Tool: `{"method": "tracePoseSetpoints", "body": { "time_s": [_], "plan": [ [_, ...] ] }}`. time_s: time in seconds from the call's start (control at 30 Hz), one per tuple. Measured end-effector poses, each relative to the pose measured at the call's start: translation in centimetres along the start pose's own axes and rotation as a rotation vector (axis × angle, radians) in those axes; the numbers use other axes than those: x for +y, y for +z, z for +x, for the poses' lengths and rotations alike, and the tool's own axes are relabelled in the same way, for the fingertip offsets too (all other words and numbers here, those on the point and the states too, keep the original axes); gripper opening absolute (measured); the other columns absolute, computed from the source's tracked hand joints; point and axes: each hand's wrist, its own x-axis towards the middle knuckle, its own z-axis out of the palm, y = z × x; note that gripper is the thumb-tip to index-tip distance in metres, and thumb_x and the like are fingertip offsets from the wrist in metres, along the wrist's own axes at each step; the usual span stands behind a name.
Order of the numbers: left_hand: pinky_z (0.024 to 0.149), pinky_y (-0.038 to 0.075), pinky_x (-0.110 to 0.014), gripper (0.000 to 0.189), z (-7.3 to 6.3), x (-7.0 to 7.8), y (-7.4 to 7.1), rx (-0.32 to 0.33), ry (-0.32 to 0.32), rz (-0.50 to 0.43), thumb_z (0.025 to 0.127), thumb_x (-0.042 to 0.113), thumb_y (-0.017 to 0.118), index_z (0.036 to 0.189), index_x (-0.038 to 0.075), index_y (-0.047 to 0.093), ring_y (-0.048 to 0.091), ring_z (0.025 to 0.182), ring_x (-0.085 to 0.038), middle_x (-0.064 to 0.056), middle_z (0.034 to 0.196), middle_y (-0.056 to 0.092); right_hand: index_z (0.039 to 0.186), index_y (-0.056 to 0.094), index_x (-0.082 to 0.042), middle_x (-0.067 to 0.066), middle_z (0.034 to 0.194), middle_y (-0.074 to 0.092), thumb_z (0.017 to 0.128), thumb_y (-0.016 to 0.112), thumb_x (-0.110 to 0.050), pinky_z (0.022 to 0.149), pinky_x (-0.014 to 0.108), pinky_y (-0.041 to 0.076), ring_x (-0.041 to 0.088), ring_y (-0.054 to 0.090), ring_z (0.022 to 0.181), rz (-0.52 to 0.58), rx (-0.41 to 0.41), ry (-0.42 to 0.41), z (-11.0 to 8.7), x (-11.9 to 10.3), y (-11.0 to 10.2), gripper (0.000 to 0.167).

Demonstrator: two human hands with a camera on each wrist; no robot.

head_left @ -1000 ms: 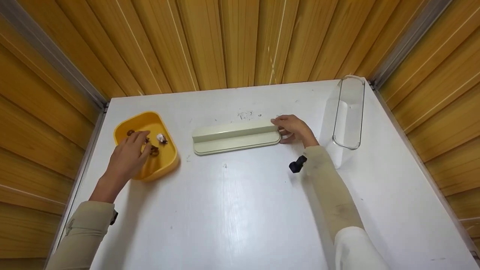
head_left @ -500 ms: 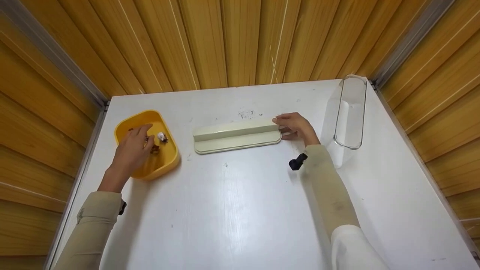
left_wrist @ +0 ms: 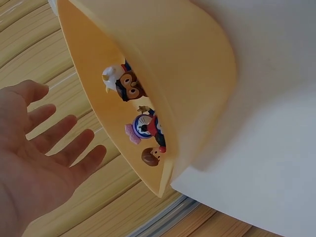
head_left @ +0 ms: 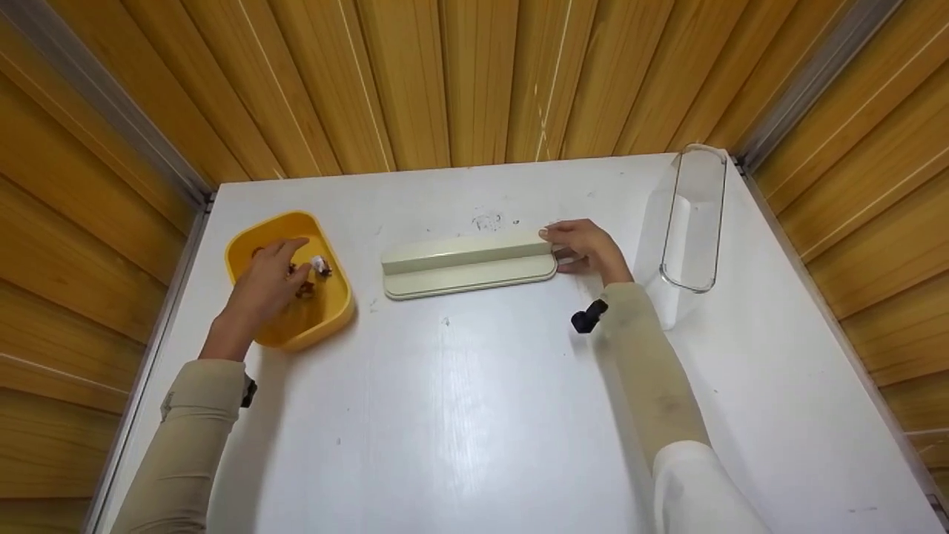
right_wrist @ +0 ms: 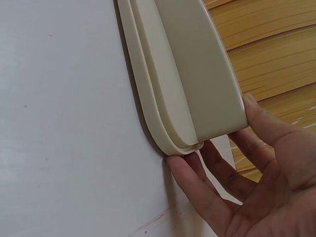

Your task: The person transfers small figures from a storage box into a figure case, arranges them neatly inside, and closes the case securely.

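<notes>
My left hand point(head_left: 261, 288) reaches over the yellow bin point(head_left: 337, 317) on the left side of the white table. In the left wrist view its fingers are spread and hold nothing, beside the bin's rim. Small toy figurines lie inside: a brown owl-like one point(left_wrist: 132, 88), a white one point(left_wrist: 113, 75), a blue-and-white cat point(left_wrist: 143, 127) with a pink hat, and one with brown hair point(left_wrist: 150, 157). My right hand point(head_left: 595, 251) grips the right end of a long cream stepped stand point(head_left: 467, 278). In the right wrist view the thumb is at its raised part, fingers at the low rim.
A long clear plastic box point(head_left: 689, 245) with rounded ends stands at the table's right back corner. Yellow wood-look panels point(head_left: 474, 81) rise behind and on both sides of the white table point(head_left: 445, 415).
My left hand has shifted a little forward and to the right over the bin. The right hand keeps its hold on the stand, which has hardly moved.
</notes>
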Motion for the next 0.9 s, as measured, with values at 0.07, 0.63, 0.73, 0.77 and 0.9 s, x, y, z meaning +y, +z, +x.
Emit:
{"method": "tracePoseSetpoints", "body": {
  "time_s": [0.07, 0.63, 0.73, 0.77, 0.9],
  "plan": [
    [0.115, 0.027, -0.066, 0.056, 0.4, -0.1, 0.0, -0.018, 0.008, -0.005, 0.106, 0.030, 0.054, 0.155, 0.008, 0.038, 0.028, 0.146, -0.047, -0.026, 0.158, 0.032, 0.148, 0.052, -0.019, 0.007, 0.137, 0.059, 0.096, 0.070, -0.040, 0.092, 0.037, 0.057, 0.023, 0.063, 0.116, 0.003, 0.000, -0.002, 0.0, 0.0, 0.0, 0.059],
    [0.096, 0.050, -0.050, 0.052, 3.4, -0.4, 0.6, -0.143, -0.107, -0.099, 0.106, 0.023, 0.056, 0.151, 0.002, 0.042, 0.053, 0.106, -0.035, -0.025, 0.146, 0.046, 0.147, 0.053, -0.020, 0.007, 0.136, 0.061, 0.096, 0.071, -0.039, 0.090, 0.037, 0.058, 0.022, 0.063, 0.114, 0.003, 0.026, -0.007, 0.1, 0.2, -0.1, 0.058],
    [0.091, 0.051, -0.044, 0.053, 3.9, -0.3, 0.8, -0.164, -0.151, -0.111, 0.106, 0.022, 0.056, 0.152, 0.000, 0.039, 0.055, 0.103, -0.034, -0.024, 0.138, 0.050, 0.148, 0.053, -0.020, 0.008, 0.137, 0.060, 0.095, 0.072, -0.039, 0.091, 0.038, 0.058, 0.022, 0.062, 0.115, 0.006, 0.030, 0.001, 0.1, 0.2, -0.1, 0.059],
    [0.091, 0.051, -0.044, 0.054, 4.1, -0.3, 0.8, -0.170, -0.165, -0.114, 0.106, 0.021, 0.056, 0.152, -0.001, 0.039, 0.055, 0.103, -0.033, -0.024, 0.137, 0.050, 0.148, 0.053, -0.020, 0.008, 0.138, 0.059, 0.095, 0.072, -0.039, 0.091, 0.038, 0.058, 0.022, 0.062, 0.115, 0.006, 0.029, 0.001, 0.1, 0.2, -0.1, 0.059],
    [0.094, 0.051, -0.044, 0.053, 4.5, -0.3, 1.0, -0.182, -0.193, -0.122, 0.106, 0.019, 0.055, 0.151, -0.004, 0.038, 0.055, 0.105, -0.033, -0.025, 0.135, 0.050, 0.148, 0.053, -0.020, 0.008, 0.138, 0.059, 0.094, 0.073, -0.040, 0.091, 0.037, 0.058, 0.022, 0.062, 0.114, 0.002, 0.028, 0.003, 0.1, 0.3, 0.0, 0.061]
  ]
}}
